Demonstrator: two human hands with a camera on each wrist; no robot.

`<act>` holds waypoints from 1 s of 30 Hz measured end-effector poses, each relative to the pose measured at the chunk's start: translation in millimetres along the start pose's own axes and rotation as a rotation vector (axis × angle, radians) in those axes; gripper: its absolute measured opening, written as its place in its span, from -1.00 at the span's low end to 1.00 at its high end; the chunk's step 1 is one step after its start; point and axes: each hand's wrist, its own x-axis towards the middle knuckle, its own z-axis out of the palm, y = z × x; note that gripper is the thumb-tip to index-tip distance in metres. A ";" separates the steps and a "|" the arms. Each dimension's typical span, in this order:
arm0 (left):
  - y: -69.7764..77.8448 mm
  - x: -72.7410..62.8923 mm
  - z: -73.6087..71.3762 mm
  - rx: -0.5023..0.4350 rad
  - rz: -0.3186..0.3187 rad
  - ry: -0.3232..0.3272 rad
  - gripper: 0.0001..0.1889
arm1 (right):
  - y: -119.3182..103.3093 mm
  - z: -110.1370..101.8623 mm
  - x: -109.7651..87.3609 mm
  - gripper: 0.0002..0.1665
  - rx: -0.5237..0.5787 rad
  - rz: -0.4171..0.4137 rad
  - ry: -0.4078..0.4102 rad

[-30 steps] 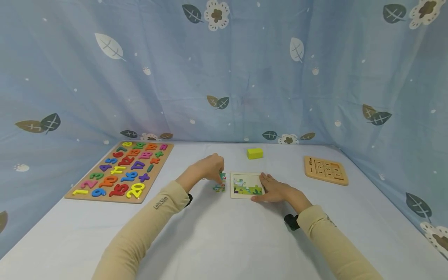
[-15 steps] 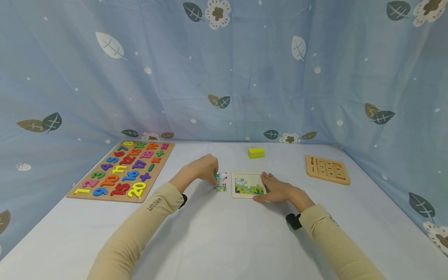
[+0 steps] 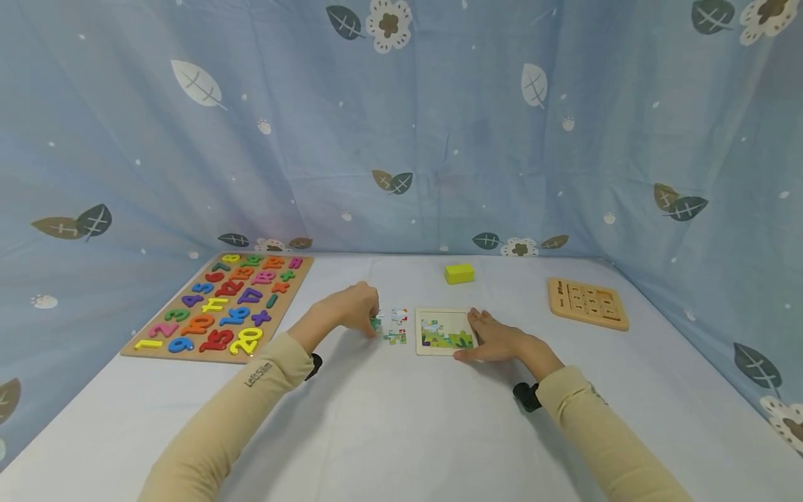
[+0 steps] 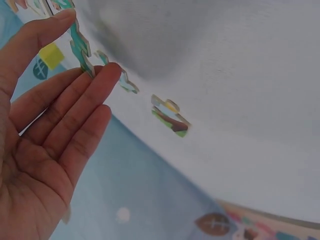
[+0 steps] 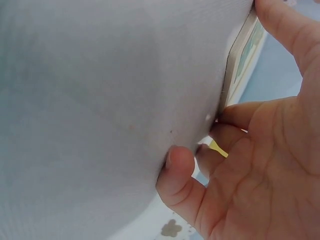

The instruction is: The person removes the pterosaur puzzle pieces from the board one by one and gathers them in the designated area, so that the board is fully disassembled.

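Observation:
My left hand (image 3: 356, 307) pinches a teal puzzle piece (image 4: 80, 52) between thumb and fingertips, on edge in the left wrist view and mostly hidden by the hand in the head view. Just right of it lie loose puzzle pieces, one with white and red (image 3: 399, 316) and one with green (image 3: 394, 337). My right hand (image 3: 495, 339) rests along the right side of a pale puzzle frame (image 3: 433, 352), thumb at the near corner and fingers toward the far corner. Inside the frame, green and pale-blue pieces (image 3: 445, 338) fill the lower part, with bare backing above.
A number board (image 3: 266, 335) with colourful raised numerals lies at the left. Behind the frame stands a yellow-green block (image 3: 459, 273). A wooden tray of number tiles (image 3: 587, 304) lies at the right. A patterned curtain (image 3: 401, 125) closes off the back of the white table.
My left hand has moved left with the teal piece, away from the other loose pieces, which now show apart from it. The right hand stays at the frame.

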 end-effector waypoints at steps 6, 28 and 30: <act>1.1 -7.0 0.7 0.002 0.003 -0.014 -0.66 | -0.2 -2.2 -2.0 0.24 -0.003 0.015 -0.004; 3.3 -10.3 5.2 0.025 0.032 -0.074 -0.62 | -1.4 -1.5 -2.6 0.30 0.007 0.019 -0.002; 3.6 -10.6 5.4 0.024 0.028 -0.073 -0.60 | -1.5 0.2 -1.7 0.28 0.003 0.024 0.002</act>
